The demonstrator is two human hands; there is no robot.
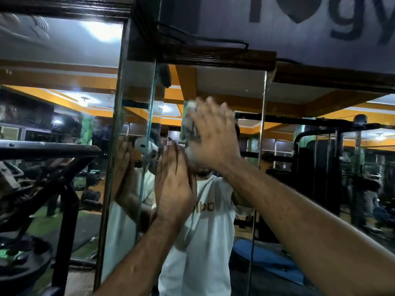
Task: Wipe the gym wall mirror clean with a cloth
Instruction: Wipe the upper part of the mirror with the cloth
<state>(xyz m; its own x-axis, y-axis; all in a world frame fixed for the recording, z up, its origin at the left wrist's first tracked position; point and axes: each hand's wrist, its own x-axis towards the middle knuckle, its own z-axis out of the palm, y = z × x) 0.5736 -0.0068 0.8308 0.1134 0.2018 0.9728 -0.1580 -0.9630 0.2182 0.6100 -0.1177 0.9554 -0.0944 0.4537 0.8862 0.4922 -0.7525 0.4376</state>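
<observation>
**Fingers spread on cloth against mirror panel**

Fingers (210,107) of the right hand (213,137) lie straight and fanned, pressing a pale cloth (189,120) flat to the mirror (224,86). The hand is motion-blurred, so whether the thumb hooks the cloth cannot be told. The left hand (174,184) stands edge-on just left of it, fingers straight and together, tips at or near the glass; actual contact cannot be told.

Position: the cloth sits in the upper half of the central panel, below the dark wooden frame (218,58) along the top edge and nearer the panel's left edge than its right. An angled side panel (136,124) joins at that left edge.

Handling, as judged: the cloth looks soft, light and limp, bunching under the palm; it should be held by flat pressure from the whole hand rather than a pinch, or it may slip down the smooth glass. The mirror is rigid, slick and fragile, so pressure is best kept even and away from the exposed panel edges.

Containers: none visible. A barbell plate (49,149) and bench frame (66,210) stand at the left.
</observation>
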